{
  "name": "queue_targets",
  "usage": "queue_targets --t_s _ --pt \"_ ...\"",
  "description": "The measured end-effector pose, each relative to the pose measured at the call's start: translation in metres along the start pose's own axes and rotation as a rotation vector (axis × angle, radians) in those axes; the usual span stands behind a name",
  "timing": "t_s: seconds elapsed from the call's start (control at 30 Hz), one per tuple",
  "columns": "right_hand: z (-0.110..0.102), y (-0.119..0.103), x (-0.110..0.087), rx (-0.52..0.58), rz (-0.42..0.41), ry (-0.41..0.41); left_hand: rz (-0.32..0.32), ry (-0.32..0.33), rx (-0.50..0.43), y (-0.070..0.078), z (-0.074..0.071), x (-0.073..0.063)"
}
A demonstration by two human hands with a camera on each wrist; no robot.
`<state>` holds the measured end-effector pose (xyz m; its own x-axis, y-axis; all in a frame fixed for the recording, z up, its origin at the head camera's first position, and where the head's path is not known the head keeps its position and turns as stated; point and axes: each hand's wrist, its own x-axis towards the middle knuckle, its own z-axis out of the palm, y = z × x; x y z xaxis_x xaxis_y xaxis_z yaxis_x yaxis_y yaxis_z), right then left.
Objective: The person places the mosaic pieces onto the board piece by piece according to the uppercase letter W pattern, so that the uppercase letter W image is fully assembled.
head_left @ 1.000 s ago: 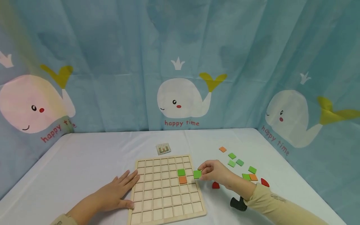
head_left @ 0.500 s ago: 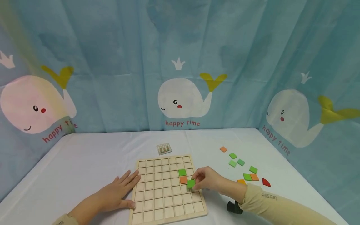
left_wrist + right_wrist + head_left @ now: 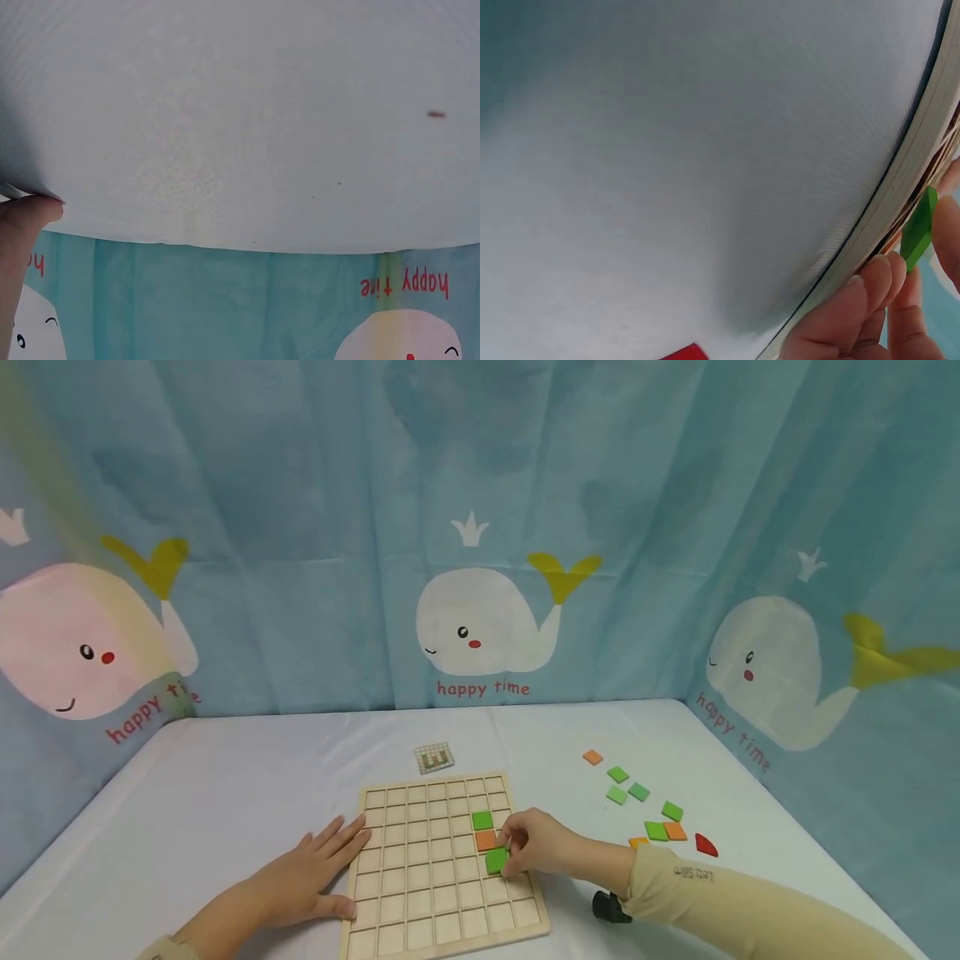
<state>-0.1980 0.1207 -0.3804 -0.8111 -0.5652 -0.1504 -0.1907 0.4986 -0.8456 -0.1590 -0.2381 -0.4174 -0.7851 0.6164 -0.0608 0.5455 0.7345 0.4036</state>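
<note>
In the head view a wooden grid board (image 3: pixel 426 893) lies on the white table. A green square tile (image 3: pixel 482 820) and an orange square tile (image 3: pixel 486 841) sit in its cells, one below the other. My right hand (image 3: pixel 543 843) pinches another green tile (image 3: pixel 496 861) just below the orange one, over the board; the right wrist view shows this green tile (image 3: pixel 919 229) tilted between the fingers, close to the board's edge. With fingers spread, my left hand (image 3: pixel 311 877) rests along the board's left edge. Only a fingertip (image 3: pixel 37 214) of it appears in the left wrist view.
A small patterned card (image 3: pixel 433 758) lies behind the board. To the right are several loose green and orange tiles (image 3: pixel 656 832) and a red quarter-round piece (image 3: pixel 706 845). A black object (image 3: pixel 611 907) shows under the right forearm. A whale-print curtain (image 3: pixel 300 527) hangs behind the table.
My right hand has carried the green tile from the board's right edge leftward and down, to just below the orange tile. The left hand stays at the board's edge.
</note>
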Motion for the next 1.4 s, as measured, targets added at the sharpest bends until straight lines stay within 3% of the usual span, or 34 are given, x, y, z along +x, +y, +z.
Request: queue_targets --t_s 0.33,0.73,1.03,1.27,1.4 --pt "0.002 0.002 0.003 -0.085 0.006 0.016 0.0 0.0 -0.006 0.006 -0.002 0.004" --pt "-0.003 0.003 -0.002 -0.065 0.023 0.018 -0.012 -0.024 -0.01 0.009 0.0 0.005" --pt "-0.039 0.004 -0.009 -0.067 0.029 0.031 -0.012 -0.022 -0.007 0.006 0.0 0.002" --pt "-0.078 0.02 -0.019 -0.128 0.014 -0.103 -0.012 -0.024 -0.016 0.003 0.0 -0.001" --pt "-0.088 0.033 -0.019 -0.175 0.024 -0.17 -0.012 -0.021 -0.013 0.002 0.0 -0.001"
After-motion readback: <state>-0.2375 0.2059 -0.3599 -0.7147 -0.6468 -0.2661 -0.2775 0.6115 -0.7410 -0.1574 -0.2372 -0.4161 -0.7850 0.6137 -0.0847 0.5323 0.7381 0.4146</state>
